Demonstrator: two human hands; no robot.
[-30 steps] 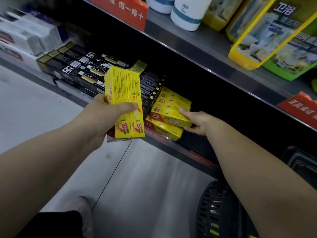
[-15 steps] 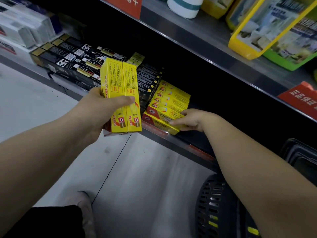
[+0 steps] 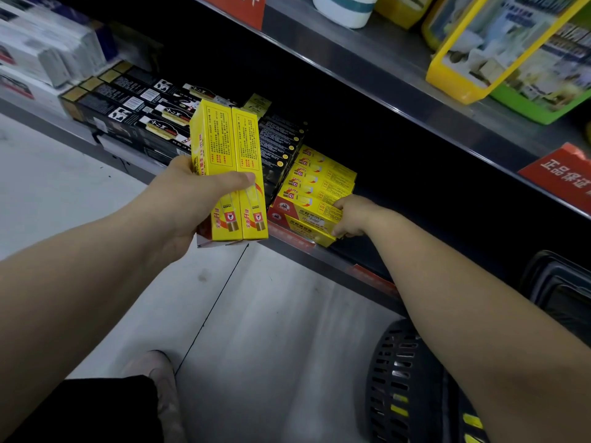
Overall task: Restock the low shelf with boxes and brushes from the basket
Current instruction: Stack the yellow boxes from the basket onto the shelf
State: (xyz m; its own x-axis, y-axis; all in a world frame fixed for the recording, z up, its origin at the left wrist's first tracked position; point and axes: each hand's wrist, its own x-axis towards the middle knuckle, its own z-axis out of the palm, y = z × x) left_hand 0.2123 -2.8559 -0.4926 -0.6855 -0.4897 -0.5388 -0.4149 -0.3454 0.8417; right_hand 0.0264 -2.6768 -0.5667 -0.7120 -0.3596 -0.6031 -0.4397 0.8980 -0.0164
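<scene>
My left hand [image 3: 192, 199] is shut on two long yellow boxes [image 3: 228, 167], held upright side by side just in front of the low shelf [image 3: 319, 260]. A stack of the same yellow boxes [image 3: 315, 187] lies flat on that shelf to the right. My right hand [image 3: 351, 215] presses against the right end of the stack's front boxes, fingers curled around their ends. The dark basket [image 3: 406, 378] stands on the floor at the lower right, partly behind my right forearm.
Black boxes [image 3: 137, 113] fill the low shelf left of the yellow stack, with white boxes [image 3: 38, 52] further left. The upper shelf [image 3: 399, 68] carries a white container, yellow and green packs and red price tags. Pale floor lies below; my foot [image 3: 160, 375] is at the bottom.
My right hand has slid from the top of the stack down to the ends of the front boxes and pushed them in. The left hand keeps its two boxes steady.
</scene>
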